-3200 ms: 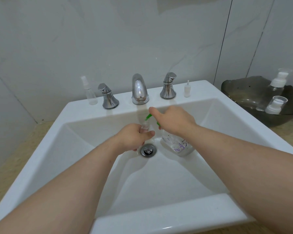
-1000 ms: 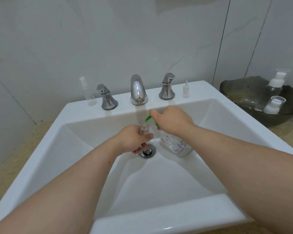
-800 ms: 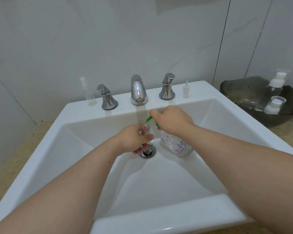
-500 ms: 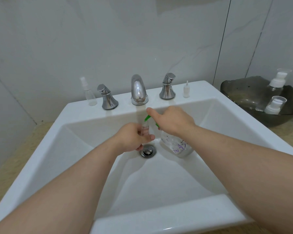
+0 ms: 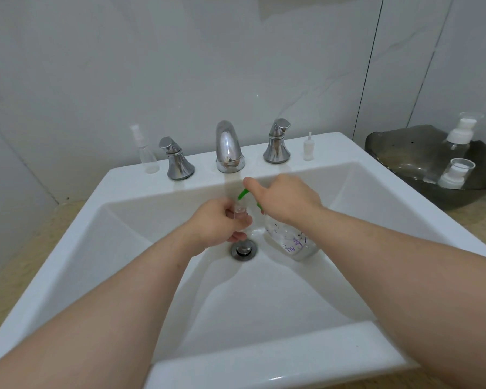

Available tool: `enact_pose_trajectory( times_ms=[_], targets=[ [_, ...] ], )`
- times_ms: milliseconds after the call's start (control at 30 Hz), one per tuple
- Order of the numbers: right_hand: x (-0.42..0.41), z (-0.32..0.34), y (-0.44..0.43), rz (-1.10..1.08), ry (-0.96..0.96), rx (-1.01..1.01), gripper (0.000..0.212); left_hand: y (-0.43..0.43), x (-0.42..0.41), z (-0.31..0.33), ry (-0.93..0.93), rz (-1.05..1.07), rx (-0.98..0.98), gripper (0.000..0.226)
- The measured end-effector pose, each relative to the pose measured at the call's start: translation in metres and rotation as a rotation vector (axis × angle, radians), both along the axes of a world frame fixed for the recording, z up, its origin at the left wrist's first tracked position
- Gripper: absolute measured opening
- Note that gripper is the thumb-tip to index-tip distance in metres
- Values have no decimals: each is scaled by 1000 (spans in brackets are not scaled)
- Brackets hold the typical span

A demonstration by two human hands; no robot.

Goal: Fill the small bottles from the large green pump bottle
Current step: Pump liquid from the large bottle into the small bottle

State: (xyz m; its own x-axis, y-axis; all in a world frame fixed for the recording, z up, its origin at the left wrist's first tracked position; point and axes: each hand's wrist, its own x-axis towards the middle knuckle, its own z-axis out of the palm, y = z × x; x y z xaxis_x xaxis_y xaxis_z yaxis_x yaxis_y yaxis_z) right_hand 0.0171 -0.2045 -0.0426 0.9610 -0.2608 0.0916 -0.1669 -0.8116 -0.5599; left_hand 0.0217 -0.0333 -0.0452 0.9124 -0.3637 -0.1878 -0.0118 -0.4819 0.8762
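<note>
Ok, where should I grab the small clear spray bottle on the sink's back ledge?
Grip the small clear spray bottle round its wider lower body, coming from the front or left: it stands upright, and the chrome tap handle crowds its right.

White sink (image 5: 337, 148): on its far ledge, a clear spray bottle (image 5: 148, 154) left, a small vial (image 5: 308, 148) right; dark bowl (image 5: 396, 153) on the tabletop (image 5: 484, 220), far right.

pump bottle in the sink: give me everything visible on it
The pump bottle has a clear, plastic-looking body with purple writing and dark specks, and a green pump on top. It stands in the sink, just right of the drain. The right hand curls round its top, hiding most of the pump, forefinger stretched over the head. The green nozzle points left, above the small bottle in the left hand. Fill level unclear.
</note>
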Motion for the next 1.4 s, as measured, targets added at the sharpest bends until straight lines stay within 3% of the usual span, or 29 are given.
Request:
enact_pose_trajectory(
  times_ms=[233,1300,1400],
  targets=[
    [1,-1,1,-8,-16,6,70,2,0,-1,-22,8,73,9],
    [-3,6,1,-3,6,-13,53,3,2,-5,-27,-34,55,8],
    [-2,5,0,-9,10,-21,55,3,3,-6,-37,-24,65,16]
  ],
)
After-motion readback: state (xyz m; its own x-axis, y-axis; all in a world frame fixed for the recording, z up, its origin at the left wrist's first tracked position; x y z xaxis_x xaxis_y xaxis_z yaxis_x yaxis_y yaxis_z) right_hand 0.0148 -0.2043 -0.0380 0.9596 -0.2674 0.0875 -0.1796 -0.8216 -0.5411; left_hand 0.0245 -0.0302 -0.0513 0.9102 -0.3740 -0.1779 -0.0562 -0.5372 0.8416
